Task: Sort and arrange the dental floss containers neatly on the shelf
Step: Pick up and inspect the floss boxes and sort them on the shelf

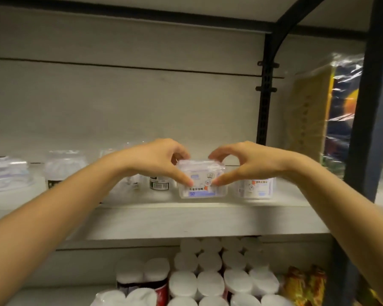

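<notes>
Two hands, left hand (pixel 157 161) and right hand (pixel 245 164), pinch floss box (pixel 200 181); neighbouring containers (pixel 255 187) blurred.

Shop or stockroom: metal-framed shelf (pixel 186 219) (slotted uprights), multiples of wrapped goods, white-lidded jars (pixel 210 281) below.

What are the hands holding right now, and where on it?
Both the left hand and right hand hold one clear floss box, thumbs on its front face, fingers over its top edge.
</notes>
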`<state>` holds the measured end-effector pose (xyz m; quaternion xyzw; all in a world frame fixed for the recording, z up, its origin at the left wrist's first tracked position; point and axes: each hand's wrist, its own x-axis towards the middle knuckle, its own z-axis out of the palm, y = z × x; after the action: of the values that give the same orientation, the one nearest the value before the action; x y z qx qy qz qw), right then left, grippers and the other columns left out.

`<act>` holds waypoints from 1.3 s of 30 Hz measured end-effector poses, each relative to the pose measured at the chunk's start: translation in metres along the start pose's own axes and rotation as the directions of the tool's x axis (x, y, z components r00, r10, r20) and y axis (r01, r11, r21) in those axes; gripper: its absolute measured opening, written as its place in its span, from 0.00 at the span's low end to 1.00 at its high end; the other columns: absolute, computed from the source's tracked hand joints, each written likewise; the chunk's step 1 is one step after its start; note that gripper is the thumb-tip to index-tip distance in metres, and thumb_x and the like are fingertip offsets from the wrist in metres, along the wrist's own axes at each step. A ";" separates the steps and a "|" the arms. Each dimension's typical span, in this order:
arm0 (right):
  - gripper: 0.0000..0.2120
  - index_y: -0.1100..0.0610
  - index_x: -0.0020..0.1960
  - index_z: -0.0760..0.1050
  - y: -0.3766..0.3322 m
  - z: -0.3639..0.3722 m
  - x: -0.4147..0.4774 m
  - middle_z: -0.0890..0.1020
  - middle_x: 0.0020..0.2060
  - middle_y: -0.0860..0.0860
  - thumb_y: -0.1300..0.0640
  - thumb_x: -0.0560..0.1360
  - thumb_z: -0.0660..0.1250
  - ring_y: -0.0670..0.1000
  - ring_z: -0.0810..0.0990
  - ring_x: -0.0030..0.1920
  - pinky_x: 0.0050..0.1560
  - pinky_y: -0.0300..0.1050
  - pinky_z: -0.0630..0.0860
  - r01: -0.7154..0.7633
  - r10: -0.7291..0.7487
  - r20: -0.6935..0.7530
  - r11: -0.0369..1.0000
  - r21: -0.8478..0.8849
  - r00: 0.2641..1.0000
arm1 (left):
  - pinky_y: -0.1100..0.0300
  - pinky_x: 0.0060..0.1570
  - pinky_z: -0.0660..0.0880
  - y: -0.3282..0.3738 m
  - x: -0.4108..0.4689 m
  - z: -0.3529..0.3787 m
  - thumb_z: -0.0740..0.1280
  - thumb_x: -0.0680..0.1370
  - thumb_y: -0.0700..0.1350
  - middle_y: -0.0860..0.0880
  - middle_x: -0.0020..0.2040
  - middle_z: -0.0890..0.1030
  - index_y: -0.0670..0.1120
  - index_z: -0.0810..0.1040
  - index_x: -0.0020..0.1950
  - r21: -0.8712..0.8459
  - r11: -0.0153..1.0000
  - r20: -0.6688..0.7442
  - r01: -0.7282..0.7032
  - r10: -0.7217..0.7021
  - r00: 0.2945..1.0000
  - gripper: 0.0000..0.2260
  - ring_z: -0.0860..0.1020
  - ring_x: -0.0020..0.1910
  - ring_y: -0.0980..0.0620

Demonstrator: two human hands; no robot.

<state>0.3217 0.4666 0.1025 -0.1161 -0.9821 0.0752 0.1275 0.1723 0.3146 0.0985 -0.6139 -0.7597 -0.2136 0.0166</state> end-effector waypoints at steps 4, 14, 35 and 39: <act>0.28 0.47 0.63 0.69 0.006 0.000 0.009 0.74 0.55 0.40 0.41 0.66 0.71 0.46 0.74 0.56 0.57 0.44 0.73 -0.001 0.008 0.093 0.997 -0.078 0.996 | 0.49 0.54 0.75 0.007 0.004 0.006 0.75 0.67 0.53 0.47 0.52 0.82 0.46 0.80 0.56 0.079 0.996 0.047 0.044 -0.048 0.998 0.20 0.79 0.52 0.47; 0.29 0.44 0.64 0.68 0.008 -0.012 0.010 0.69 0.55 0.43 0.39 0.66 0.71 0.48 0.71 0.57 0.59 0.44 0.70 -0.058 0.090 0.187 0.983 -0.173 0.978 | 0.63 0.52 0.69 0.017 0.004 0.012 0.73 0.71 0.50 0.45 0.60 0.80 0.42 0.77 0.61 0.034 0.996 0.086 0.076 -0.079 0.993 0.22 0.75 0.59 0.48; 0.41 0.44 0.63 0.70 -0.016 -0.015 0.004 0.74 0.63 0.46 0.21 0.61 0.49 0.48 0.73 0.60 0.64 0.47 0.68 -0.038 0.038 -0.062 0.999 -0.011 0.997 | 0.70 0.50 0.71 -0.007 -0.060 -0.036 0.68 0.73 0.54 0.54 0.57 0.80 0.49 0.77 0.61 0.013 1.000 -0.356 -0.006 0.010 0.935 0.18 0.75 0.53 0.62; 0.20 0.38 0.50 0.73 -0.068 0.005 0.010 0.78 0.46 0.35 0.29 0.68 0.53 0.41 0.78 0.49 0.43 0.30 0.71 0.279 -0.279 -0.434 0.958 -0.066 0.857 | 0.68 0.46 0.73 -0.050 -0.139 -0.072 0.68 0.74 0.49 0.56 0.46 0.81 0.50 0.80 0.53 0.047 0.995 -0.631 0.083 -0.035 0.775 0.08 0.78 0.45 0.59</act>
<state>0.2969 0.4033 0.1116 0.0133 -0.9343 0.0276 0.3551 0.1420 0.1536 0.1082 -0.4823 -0.7366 -0.3791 0.2848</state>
